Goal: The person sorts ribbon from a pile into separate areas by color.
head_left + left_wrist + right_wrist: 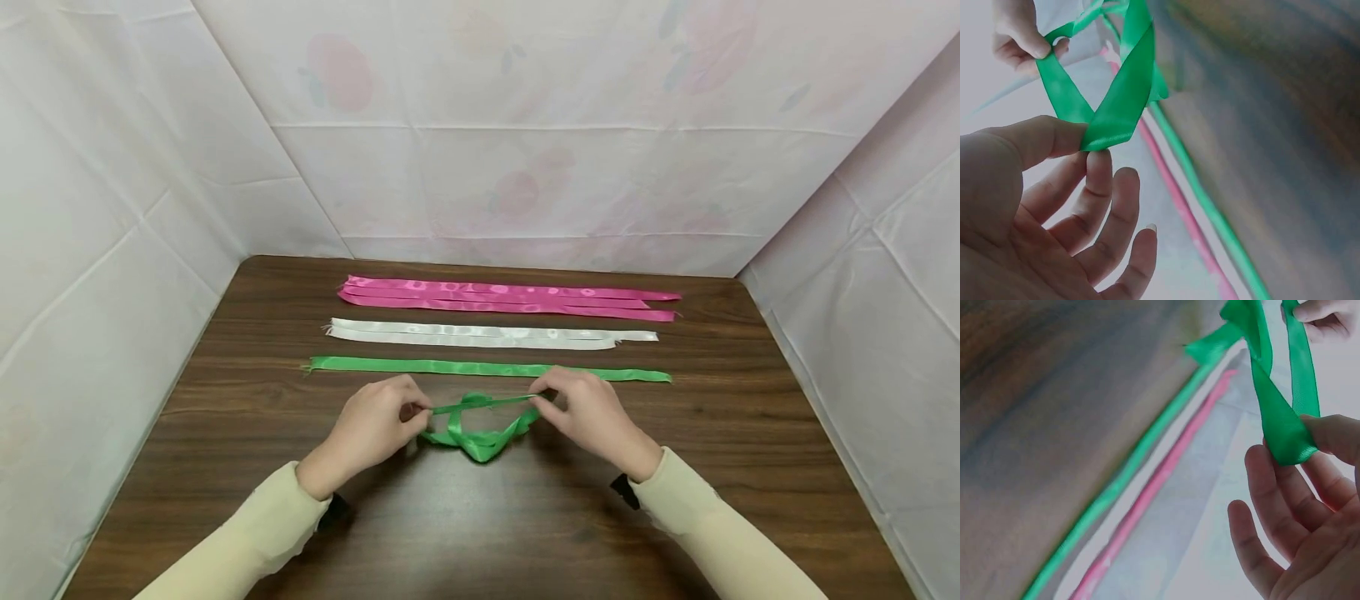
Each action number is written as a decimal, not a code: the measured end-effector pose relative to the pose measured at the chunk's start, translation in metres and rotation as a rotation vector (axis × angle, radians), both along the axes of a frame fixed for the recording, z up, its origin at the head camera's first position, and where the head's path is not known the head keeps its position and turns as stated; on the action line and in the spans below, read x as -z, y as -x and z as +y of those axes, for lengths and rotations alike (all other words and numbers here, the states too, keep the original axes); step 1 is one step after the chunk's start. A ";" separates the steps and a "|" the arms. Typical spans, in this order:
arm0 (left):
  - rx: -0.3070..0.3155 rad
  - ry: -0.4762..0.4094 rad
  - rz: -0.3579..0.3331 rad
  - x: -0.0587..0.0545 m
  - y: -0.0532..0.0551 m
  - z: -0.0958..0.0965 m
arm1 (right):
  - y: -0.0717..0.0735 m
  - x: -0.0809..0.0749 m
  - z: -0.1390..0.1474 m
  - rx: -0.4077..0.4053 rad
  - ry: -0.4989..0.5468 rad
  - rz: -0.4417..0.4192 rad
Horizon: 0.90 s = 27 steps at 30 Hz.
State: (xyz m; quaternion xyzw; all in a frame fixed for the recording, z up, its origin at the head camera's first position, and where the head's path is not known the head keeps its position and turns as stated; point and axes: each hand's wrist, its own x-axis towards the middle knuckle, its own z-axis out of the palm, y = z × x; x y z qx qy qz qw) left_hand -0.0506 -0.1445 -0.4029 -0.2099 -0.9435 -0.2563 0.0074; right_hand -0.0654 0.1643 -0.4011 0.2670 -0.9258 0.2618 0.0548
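A looped green ribbon is stretched between both hands over the near middle of the table. My left hand pinches its left side between thumb and fingertips; in the left wrist view the green ribbon folds back on itself at that pinch. On the other side my right hand pinches a similar fold, and the right wrist view shows the green ribbon bent between thumb and fingers. A taut strand runs straight from hand to hand, while the rest sags below in crossing loops. Whether it is knotted, I cannot tell.
Just beyond the hands a single green ribbon lies flat across the dark wooden table. Behind it are white ribbons, then several pink ribbons. Pale cloth hangs at the back and both sides.
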 end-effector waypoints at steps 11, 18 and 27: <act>-0.049 0.006 0.223 -0.027 -0.004 -0.013 | -0.008 -0.038 0.021 0.011 0.094 0.164; -0.067 -0.019 0.256 -0.038 -0.008 -0.023 | -0.011 -0.047 0.037 0.049 0.114 0.247; -0.071 -0.087 0.186 -0.037 -0.011 -0.046 | -0.015 -0.060 0.065 0.139 0.123 0.245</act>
